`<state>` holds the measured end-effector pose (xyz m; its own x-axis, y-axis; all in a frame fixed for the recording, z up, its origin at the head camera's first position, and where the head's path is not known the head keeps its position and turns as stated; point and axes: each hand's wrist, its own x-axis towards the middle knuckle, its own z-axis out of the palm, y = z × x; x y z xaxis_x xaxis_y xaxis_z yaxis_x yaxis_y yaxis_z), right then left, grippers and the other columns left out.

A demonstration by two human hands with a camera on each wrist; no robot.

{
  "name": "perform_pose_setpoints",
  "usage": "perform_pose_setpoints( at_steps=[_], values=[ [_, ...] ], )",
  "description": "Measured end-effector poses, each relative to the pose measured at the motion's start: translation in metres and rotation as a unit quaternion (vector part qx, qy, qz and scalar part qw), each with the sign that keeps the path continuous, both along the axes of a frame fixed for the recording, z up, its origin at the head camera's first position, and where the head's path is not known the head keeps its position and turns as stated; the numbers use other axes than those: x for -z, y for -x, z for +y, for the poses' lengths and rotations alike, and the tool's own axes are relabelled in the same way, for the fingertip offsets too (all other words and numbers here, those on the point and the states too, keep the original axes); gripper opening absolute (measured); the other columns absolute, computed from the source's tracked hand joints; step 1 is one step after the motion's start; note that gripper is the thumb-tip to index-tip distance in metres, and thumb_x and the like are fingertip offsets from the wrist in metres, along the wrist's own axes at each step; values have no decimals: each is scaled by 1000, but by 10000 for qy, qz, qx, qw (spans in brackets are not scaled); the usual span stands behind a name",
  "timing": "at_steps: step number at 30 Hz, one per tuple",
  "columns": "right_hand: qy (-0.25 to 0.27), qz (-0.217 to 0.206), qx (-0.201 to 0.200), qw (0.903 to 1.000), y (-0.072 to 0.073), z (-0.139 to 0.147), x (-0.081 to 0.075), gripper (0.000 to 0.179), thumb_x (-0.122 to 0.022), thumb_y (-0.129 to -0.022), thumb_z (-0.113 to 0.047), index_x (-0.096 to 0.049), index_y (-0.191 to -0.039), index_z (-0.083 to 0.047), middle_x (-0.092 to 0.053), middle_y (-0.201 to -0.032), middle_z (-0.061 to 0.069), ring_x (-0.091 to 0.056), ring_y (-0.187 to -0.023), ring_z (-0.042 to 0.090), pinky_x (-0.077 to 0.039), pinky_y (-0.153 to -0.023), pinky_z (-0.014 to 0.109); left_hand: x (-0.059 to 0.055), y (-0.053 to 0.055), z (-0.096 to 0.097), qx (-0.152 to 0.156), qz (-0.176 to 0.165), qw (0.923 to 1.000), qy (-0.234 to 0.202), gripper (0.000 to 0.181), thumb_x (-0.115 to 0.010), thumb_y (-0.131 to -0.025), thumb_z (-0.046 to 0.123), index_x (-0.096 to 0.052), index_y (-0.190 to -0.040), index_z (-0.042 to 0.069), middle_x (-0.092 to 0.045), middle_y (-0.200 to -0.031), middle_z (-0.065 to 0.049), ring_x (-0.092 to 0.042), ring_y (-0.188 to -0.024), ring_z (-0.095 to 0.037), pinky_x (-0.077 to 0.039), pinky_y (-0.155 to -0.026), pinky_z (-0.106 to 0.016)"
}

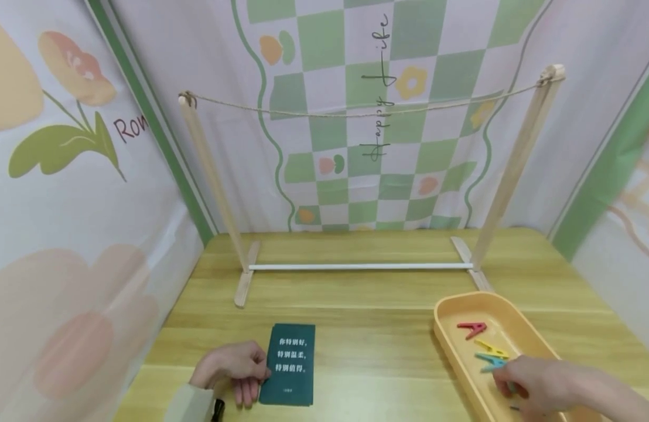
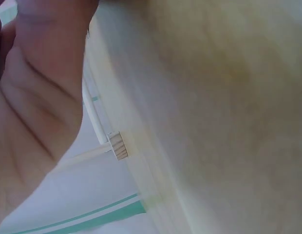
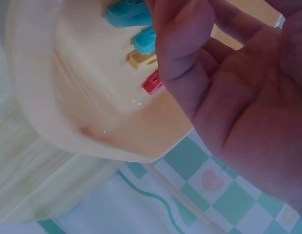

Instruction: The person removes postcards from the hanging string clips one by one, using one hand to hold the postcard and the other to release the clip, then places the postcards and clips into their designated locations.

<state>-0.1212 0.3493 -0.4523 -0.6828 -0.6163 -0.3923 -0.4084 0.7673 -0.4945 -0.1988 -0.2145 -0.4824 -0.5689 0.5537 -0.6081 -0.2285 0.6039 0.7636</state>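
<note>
A stack of dark green cards [image 1: 294, 381] with white Chinese characters lies on the table. At its left edge is my left hand [image 1: 237, 363], thumb and forefinger pinching the border of a card. My right hand [image 1: 540, 381] reaches down into a yellow-orange tray [image 1: 444, 331], fingers curled round a blue clothespin [image 3: 129, 13] that they partly cover. Beside those fingers lie another blue clothespin [image 1: 492, 358], a yellow clothespin [image 1: 492, 350] and a red clothespin [image 1: 472, 329]. In the left wrist view the palm shows, while the cards are hidden.
Behind the cards stands a wooden frame, its left post [image 1: 214, 181] and right post [image 1: 514, 170] joined by a sagging string [image 1: 324, 115] above and a white rod [image 1: 356, 266] below. A checkered cloth [image 1: 364, 193] hangs behind it, with printed curtains on both sides.
</note>
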Motion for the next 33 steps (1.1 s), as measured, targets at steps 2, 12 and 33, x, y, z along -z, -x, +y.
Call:
perform_pose_setpoints(
  at_steps=[2, 12, 33],
  values=[
    [217, 88, -210, 9995, 1, 2, -1, 23, -72, -82, -12, -55, -88, -26, -43, -69, -22, -37, -59, -8, -33, -49, 17, 0, 0, 0, 12, -61, 10000, 2, 23, -60, -95, 15, -62, -77, 1, -65, -56, -3, -61, -43, -9, -49, -39, -20],
    [1123, 2053, -555, 9707, 21, 5, -30, 22, -65, -92, -8, -52, -85, -24, -45, -74, -25, -37, -65, -13, -33, -50, 15, -12, 7, -9, -587, 1132, 9918, -92, 29, -51, -101, 22, -61, -86, -1, -62, -61, -2, -58, -48, -10, -43, -42, -19],
    [55, 3368, 1147, 9346, 69, -63, -152, 5, -61, -97, -21, -66, -96, -19, -65, -81, -12, -64, -78, 5, -52, -66, 30, -114, 81, 86, -2570, 3152, 9007, -1527, 31, -50, -103, 32, -63, -97, 5, -70, -87, -8, -70, -75, -18, -53, -61, -28]
  ],
)
